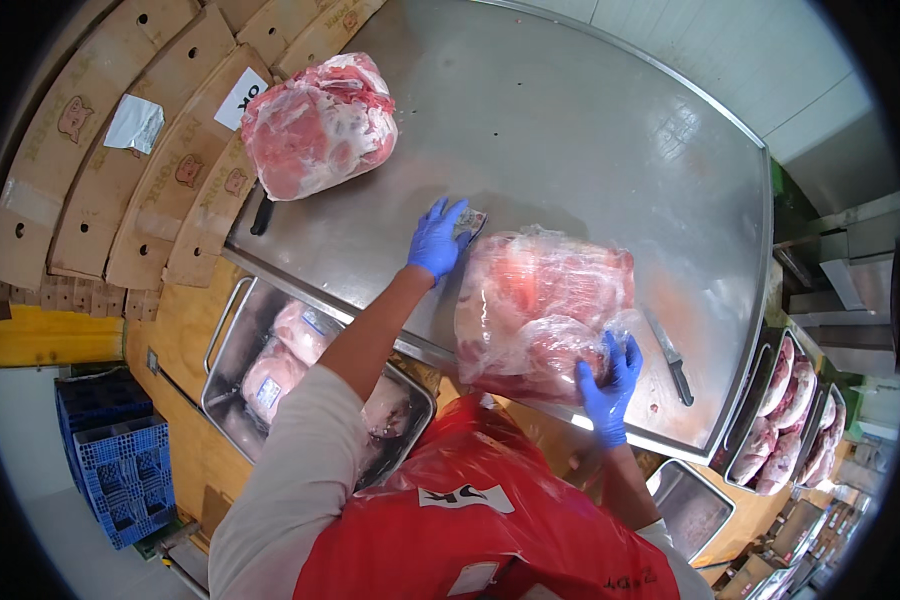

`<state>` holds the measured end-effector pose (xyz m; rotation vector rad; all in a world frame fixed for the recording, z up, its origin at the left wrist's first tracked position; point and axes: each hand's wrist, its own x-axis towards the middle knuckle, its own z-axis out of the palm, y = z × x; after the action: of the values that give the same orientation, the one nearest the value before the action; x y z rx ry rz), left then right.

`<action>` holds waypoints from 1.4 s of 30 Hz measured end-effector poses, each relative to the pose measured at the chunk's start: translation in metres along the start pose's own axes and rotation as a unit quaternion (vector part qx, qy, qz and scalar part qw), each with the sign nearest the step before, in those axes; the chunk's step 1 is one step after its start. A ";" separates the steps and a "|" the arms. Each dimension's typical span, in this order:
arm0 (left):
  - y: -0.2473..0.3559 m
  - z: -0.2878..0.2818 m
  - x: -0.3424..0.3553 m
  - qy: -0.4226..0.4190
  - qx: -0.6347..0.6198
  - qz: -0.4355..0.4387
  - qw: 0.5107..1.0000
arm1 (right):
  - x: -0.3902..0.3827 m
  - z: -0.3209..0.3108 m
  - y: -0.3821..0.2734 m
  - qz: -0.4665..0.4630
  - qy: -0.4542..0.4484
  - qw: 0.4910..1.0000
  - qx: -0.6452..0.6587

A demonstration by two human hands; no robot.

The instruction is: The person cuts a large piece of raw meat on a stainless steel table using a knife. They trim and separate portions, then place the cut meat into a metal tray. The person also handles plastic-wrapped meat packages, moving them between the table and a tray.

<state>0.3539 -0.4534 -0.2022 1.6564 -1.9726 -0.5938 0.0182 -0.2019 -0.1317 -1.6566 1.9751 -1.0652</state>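
A large piece of raw meat in clear plastic wrap [545, 300] lies at the near edge of the steel table. My right hand [611, 388], in a blue glove, rests on its lower right side, fingers spread over the loose film. My left hand [436, 240], also blue-gloved, is by the upper left corner of the wrapped meat. Between its thumb and fingers is a small printed label-like piece [471, 222]; what it is exactly is too small to tell. A knife with a black handle [671, 358] lies to the right of the meat.
Another raw meat piece [320, 130] sits at the far left, beside a second black knife handle [262, 215]. Cardboard boxes [120, 150] line the left. Below stands a metal tub [220, 385] with packed meat. Meat trays [735, 450] and an additional tub [690, 510] are at right.
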 end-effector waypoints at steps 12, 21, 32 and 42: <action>-0.059 -0.005 -0.056 -0.003 0.187 -0.037 0.982 | -0.006 0.021 -0.028 0.028 0.104 0.992 -0.067; -0.036 -0.096 -0.219 0.152 0.002 -0.123 0.981 | -0.048 -0.004 -0.011 -0.185 0.006 0.981 -0.067; -0.068 -0.127 -0.703 0.320 0.044 -0.348 0.880 | -0.055 0.059 -0.061 -0.139 0.125 0.948 -0.258; 0.064 -0.007 -1.228 0.394 -0.019 -0.809 0.436 | -0.280 0.043 -0.027 -0.442 0.117 0.848 -0.269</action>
<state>0.4819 0.7679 -0.2712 2.5631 0.7626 -0.1897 0.1374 0.0488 -0.1948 -3.0557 1.7198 -1.0487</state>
